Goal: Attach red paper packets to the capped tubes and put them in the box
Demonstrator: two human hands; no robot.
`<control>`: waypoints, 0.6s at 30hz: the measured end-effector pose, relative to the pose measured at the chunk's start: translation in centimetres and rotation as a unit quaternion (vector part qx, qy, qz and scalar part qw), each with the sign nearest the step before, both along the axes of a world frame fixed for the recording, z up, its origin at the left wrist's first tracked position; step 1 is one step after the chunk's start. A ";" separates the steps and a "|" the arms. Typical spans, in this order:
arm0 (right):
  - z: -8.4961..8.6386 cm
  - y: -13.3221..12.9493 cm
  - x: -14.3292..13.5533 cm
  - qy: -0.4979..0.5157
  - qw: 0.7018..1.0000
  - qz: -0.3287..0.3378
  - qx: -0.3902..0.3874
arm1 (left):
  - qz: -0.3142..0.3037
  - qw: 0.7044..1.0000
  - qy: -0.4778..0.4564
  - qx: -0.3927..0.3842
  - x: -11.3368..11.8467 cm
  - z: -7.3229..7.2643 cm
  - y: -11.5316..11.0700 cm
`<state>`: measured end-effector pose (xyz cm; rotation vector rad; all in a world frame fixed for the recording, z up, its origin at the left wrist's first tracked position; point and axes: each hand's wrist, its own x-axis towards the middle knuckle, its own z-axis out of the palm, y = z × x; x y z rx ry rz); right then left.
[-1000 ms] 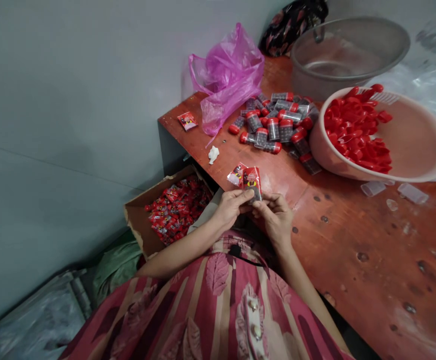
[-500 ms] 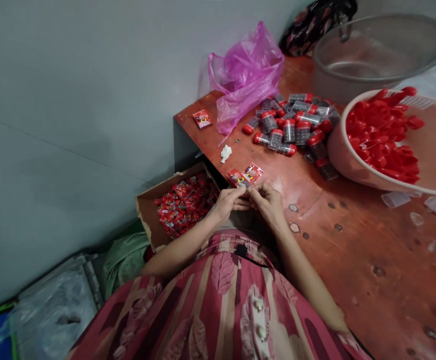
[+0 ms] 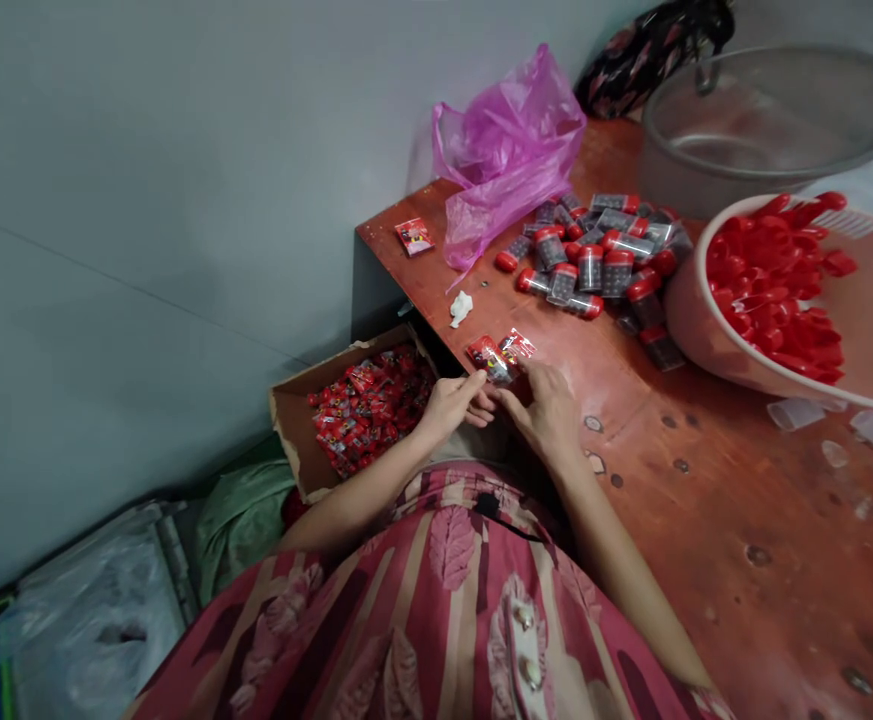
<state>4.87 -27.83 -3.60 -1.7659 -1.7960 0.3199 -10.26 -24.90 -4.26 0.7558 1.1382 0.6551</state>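
Note:
My left hand (image 3: 454, 404) is closed at the table's near edge, its thumb and fingers pinching the lower corner of a small red printed packet (image 3: 491, 360) with a clear lower part. To its right, my right hand (image 3: 548, 412) has thumb and forefinger spread, with nothing visible between them. Its fingertips reach the table beside a red printed card (image 3: 518, 345), which lies partly behind the packet. Below and left of my hands, a cardboard box (image 3: 293, 425) holds many similar red packets (image 3: 368, 405).
Red-capped clear tubes with dark contents (image 3: 590, 268) lie heaped on the red table (image 3: 706, 520). A pink basin (image 3: 781, 385) of red plastic parts stands at right, before a grey tub (image 3: 743, 185). A pink plastic bag (image 3: 511, 140), crumpled white scrap (image 3: 461, 308) and another red card (image 3: 414, 237) lie farther back.
My hands, together at the packet before, have moved apart. The right hand has opened and shifted right and toward the card; the packet in my left hand shows more fully. The view has shifted slightly.

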 end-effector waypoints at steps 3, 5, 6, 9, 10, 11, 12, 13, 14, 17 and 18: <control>-0.6 0.3 -0.2 -0.046 0.998 0.017 0.028 | 0.040 0.999 0.004 0.027 -0.7 -0.4 -0.2; -0.8 0.3 -0.4 -0.026 0.998 0.013 0.062 | 0.081 0.995 0.004 0.054 -0.9 -0.3 -0.2; -0.8 0.1 -0.5 -0.002 0.997 0.012 0.079 | 0.104 0.992 -0.006 0.065 -0.9 -0.1 -0.3; -0.3 -0.6 -0.9 0.100 0.990 0.028 0.097 | 0.143 0.983 -0.094 0.064 -0.4 1.0 -0.4; -0.2 -0.9 -1.1 0.132 0.986 0.035 0.092 | 0.150 0.979 -0.129 0.054 -0.1 1.5 -0.5; -0.1 -1.1 -1.1 0.162 0.982 0.038 0.088 | 0.156 0.974 -0.157 0.044 0.2 1.9 -0.6; -0.1 -1.4 -1.2 0.191 0.977 0.036 0.083 | 0.161 0.971 -0.176 0.034 0.5 2.3 -0.7; -0.2 -1.5 -1.2 0.220 0.972 0.030 0.078 | 0.166 0.968 -0.186 0.025 0.8 2.6 -0.9; -0.4 -1.6 -1.2 0.245 0.967 0.021 0.073 | 0.167 0.967 -0.190 0.020 1.0 2.7 -1.0; -1.2 -1.7 -0.9 0.290 0.956 0.010 0.052 | 0.150 0.971 -0.184 0.020 1.4 2.8 -1.3; -1.4 -1.7 -0.9 0.291 0.956 0.010 0.047 | 0.145 0.973 -0.177 0.022 1.5 2.8 -1.3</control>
